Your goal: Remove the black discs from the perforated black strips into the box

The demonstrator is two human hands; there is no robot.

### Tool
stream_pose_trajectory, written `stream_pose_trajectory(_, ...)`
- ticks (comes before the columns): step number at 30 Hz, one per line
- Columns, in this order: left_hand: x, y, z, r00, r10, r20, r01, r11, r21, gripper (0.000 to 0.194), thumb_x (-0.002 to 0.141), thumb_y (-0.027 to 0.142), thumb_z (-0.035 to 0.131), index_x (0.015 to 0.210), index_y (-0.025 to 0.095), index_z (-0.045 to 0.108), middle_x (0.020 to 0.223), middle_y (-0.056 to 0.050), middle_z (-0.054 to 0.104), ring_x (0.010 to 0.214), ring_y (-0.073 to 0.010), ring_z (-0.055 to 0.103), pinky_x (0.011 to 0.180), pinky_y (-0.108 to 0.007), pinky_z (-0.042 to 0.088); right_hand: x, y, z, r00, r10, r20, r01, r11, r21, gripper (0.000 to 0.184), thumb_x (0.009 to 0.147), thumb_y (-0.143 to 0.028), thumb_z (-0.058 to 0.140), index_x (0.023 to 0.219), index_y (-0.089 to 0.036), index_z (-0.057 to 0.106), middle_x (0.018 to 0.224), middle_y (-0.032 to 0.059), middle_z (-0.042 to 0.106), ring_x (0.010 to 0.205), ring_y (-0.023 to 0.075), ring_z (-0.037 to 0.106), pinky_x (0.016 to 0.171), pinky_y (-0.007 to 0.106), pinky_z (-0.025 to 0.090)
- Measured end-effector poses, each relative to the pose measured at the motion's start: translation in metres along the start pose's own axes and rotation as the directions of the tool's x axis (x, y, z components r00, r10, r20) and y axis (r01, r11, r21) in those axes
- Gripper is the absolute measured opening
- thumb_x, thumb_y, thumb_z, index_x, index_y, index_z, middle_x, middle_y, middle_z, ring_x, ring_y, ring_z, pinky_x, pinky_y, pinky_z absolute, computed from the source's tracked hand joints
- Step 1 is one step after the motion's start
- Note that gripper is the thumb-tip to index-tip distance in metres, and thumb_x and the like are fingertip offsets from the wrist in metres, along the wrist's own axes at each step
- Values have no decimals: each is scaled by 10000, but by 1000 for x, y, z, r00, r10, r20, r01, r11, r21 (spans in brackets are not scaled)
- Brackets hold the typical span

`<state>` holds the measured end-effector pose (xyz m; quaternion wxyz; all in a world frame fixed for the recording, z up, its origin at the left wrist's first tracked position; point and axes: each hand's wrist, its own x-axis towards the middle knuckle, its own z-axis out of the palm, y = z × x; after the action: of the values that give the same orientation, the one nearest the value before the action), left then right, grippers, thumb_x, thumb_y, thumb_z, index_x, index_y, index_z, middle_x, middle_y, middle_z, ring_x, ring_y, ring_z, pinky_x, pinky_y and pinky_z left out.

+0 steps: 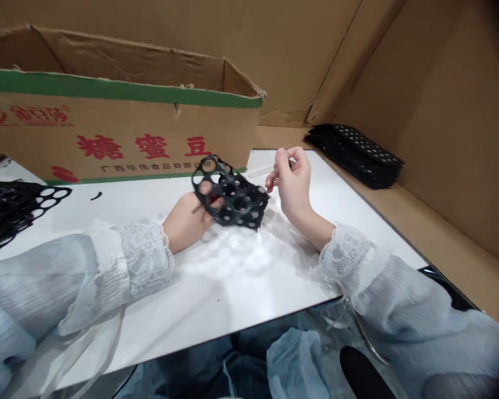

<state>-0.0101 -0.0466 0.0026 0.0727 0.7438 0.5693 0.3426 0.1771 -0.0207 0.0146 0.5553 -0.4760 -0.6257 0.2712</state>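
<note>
My left hand [191,219] is closed on a black perforated sheet [243,205], lifted above the white table. Large round holes run along the sheet's left side, and a denser part with pale spots lies to the right. Its edges are slightly blurred. My right hand [291,180] is raised just right of the sheet, apart from it, with thumb and fingers pinched together. A small dark bit shows between those fingers, too small to name.
An open cardboard box [158,122] with a green rim stands behind the hands. More black perforated sheets [12,208] lie at the left, beside a small black scrap [96,195]. A stack of black dotted sheets [357,152] rests at the back right, near cardboard walls [461,122].
</note>
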Motion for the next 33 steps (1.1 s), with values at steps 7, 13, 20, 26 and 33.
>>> stream_pose_trajectory(7, -5, -6, 1, 866, 500, -10, -494, 852, -176, 136, 799, 244, 409, 878, 180, 499, 774, -38, 599, 685, -164, 571, 632, -275, 455, 3, 11, 7, 878, 69, 474, -112, 992, 61, 244, 809, -382, 457, 720, -165, 525, 629, -13, 478, 590, 92, 447, 522, 205, 372)
stream_pose_trajectory(13, -7, -5, -4, 845, 534, 16, -526, 838, -143, 277, 735, 176, 441, 1007, 181, 489, 808, -18, 594, 682, -161, 549, 644, -285, 437, -1, -22, -11, 621, 24, 784, -324, 918, 228, 230, 827, -362, 460, 781, -153, 546, 570, -56, 394, 465, 42, 397, 441, 170, 341)
stream_pose_trajectory(20, -4, 4, -15, 953, 229, 198, -192, 963, -190, 255, 712, 253, 477, 963, 225, 446, 815, 9, 574, 692, -148, 550, 624, -254, 439, -10, -18, 1, 626, 75, 777, -354, 914, 197, 210, 859, -352, 403, 760, -172, 449, 517, -90, 294, 330, 30, 388, 314, 157, 235)
stream_pose_trajectory(26, -2, 3, -9, 973, 157, 169, -118, 968, -220, 199, 711, 233, 405, 910, 216, 408, 807, 5, 610, 745, -156, 582, 627, -240, 448, -13, -20, 6, 839, 68, 539, -114, 992, 53, 319, 821, -445, 432, 661, -169, 433, 499, -69, 344, 398, 38, 329, 395, 185, 255)
stream_pose_trajectory(33, -4, -2, -6, 970, 185, 158, -145, 961, -234, 301, 623, 187, 442, 911, 224, 361, 786, 12, 578, 640, -133, 552, 513, -201, 408, -24, -22, 9, 799, -57, 598, 141, 986, -93, 241, 805, -394, 461, 798, -164, 533, 778, 10, 568, 701, 111, 480, 662, 249, 361)
